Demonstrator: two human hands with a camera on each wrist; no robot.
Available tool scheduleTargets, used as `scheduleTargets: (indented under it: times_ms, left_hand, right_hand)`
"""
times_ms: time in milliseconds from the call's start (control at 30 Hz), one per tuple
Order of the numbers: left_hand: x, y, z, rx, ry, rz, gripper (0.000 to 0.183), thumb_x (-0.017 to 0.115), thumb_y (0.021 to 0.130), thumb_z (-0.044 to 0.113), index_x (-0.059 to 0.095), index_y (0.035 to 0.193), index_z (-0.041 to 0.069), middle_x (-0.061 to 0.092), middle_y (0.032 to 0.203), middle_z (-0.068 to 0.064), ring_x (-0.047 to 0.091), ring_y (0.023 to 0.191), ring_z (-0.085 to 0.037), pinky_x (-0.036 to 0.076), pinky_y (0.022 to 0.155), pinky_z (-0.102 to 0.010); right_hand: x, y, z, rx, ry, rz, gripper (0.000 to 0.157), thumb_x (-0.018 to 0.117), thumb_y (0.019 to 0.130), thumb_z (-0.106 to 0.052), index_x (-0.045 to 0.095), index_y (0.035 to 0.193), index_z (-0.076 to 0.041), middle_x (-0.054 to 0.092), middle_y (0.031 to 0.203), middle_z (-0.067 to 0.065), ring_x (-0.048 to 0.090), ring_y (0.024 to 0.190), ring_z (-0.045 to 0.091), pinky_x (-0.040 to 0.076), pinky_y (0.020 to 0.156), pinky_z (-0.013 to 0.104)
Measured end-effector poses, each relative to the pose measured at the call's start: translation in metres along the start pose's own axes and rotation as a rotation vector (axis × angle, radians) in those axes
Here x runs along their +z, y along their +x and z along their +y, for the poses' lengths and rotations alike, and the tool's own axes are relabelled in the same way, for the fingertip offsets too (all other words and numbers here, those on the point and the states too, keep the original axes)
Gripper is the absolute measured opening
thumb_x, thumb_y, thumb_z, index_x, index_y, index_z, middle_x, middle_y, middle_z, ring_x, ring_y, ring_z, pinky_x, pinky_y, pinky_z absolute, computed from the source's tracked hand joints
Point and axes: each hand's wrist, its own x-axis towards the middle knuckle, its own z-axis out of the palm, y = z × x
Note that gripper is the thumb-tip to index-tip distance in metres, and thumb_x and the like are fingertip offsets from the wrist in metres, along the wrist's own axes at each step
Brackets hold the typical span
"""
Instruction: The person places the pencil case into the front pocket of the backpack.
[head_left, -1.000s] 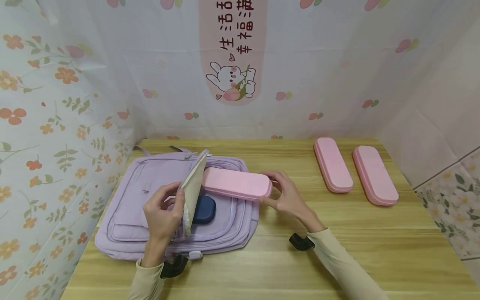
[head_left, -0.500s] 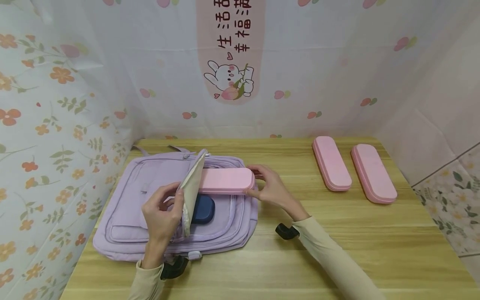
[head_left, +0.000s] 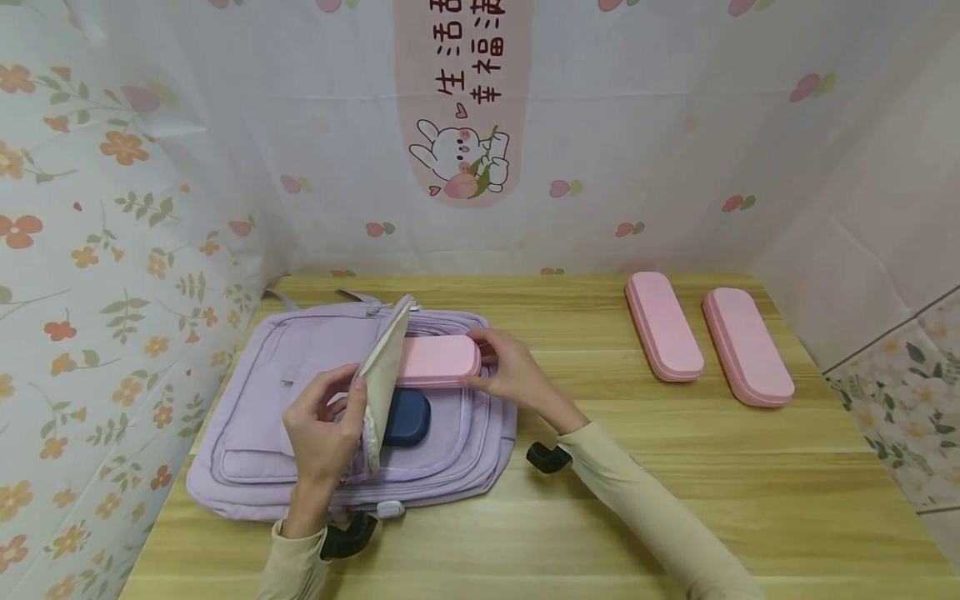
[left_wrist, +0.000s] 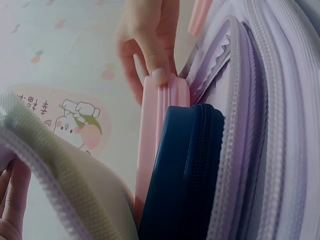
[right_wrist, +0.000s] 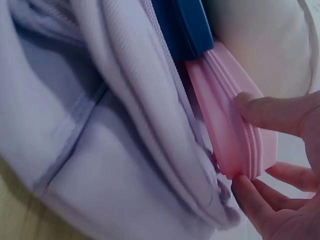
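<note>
On the counter (head_left: 555,525), the left hand (head_left: 327,423) pinches up the flap (head_left: 388,367) of the bag (head_left: 258,392) while the right hand (head_left: 516,372) grips a pink case (head_left: 441,358), partly under it, which could jam against the blue case (head_left: 409,418) if pushed crooked.

We see soft, even light in the head view, with a pale sheen on the wood-grain counter (head_left: 495,542). Both wrist views look dimmer to us: in the right, shadow creases the lilac backpack (right_wrist: 120,155); in the left, its cream flap (left_wrist: 97,195) blurs.
</note>
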Motion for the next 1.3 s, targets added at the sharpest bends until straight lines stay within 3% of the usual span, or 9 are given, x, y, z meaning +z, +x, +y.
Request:
scheduleTargets:
  times_ms: [200, 533, 867, 1167, 1300]
  left_hand:
    - [-0.001, 0.0, 0.001, -0.006, -0.003, -0.003, 0.021, 0.065, 0.084, -0.016, 0.073, 0.103, -0.01, 0.074, 0.097, -0.006, 0.071, 0.082, -0.005, 0.059, 0.067, -0.012]
    - [-0.004, 0.0, 0.004, -0.074, -0.019, -0.023, 0.018, 0.066, 0.085, -0.014, 0.071, 0.103, -0.013, 0.074, 0.1, 0.008, 0.071, 0.085, -0.005, 0.061, 0.067, -0.016]
    - [-0.002, -0.001, 0.001, -0.061, -0.035, -0.019, 0.019, 0.065, 0.086, -0.015, 0.072, 0.103, -0.013, 0.075, 0.098, 0.005, 0.07, 0.083, -0.005, 0.06, 0.064, -0.014]
    - [-0.002, -0.001, 0.002, -0.088, -0.002, -0.028, 0.018, 0.066, 0.087, -0.013, 0.073, 0.103, -0.01, 0.074, 0.098, 0.009, 0.071, 0.084, -0.005, 0.06, 0.064, -0.015]
    - [-0.003, -0.002, 0.002, -0.092, -0.003, -0.033, 0.018, 0.066, 0.087, -0.013, 0.073, 0.103, -0.011, 0.074, 0.099, 0.009, 0.071, 0.084, -0.005, 0.06, 0.065, -0.015]
  right_hand:
    - [0.01, 0.01, -0.004, 0.011, 0.02, -0.05, 0.066, 0.084, 0.076, 0.003, 0.054, 0.134, 0.008, 0.062, 0.128, 0.024, 0.067, 0.113, 0.034, 0.059, 0.098, 0.034]
    - [0.027, 0.023, -0.011, -0.024, 0.035, -0.131, 0.058, 0.075, 0.08, 0.01, 0.051, 0.133, 0.012, 0.06, 0.127, 0.027, 0.066, 0.115, 0.035, 0.058, 0.098, 0.032]
    - [0.041, 0.026, -0.013, -0.053, -0.082, -0.069, 0.055, 0.081, 0.078, 0.005, 0.057, 0.127, 0.01, 0.064, 0.122, 0.024, 0.065, 0.115, 0.033, 0.058, 0.099, 0.035]
    - [0.043, 0.024, -0.009, -0.029, -0.033, -0.082, 0.05, 0.078, 0.08, 0.007, 0.057, 0.125, 0.012, 0.064, 0.121, 0.027, 0.067, 0.114, 0.036, 0.058, 0.099, 0.035]
    - [0.038, 0.021, -0.011, 0.008, -0.065, -0.088, 0.051, 0.078, 0.083, 0.001, 0.057, 0.128, 0.01, 0.064, 0.125, 0.025, 0.068, 0.113, 0.035, 0.059, 0.098, 0.037]
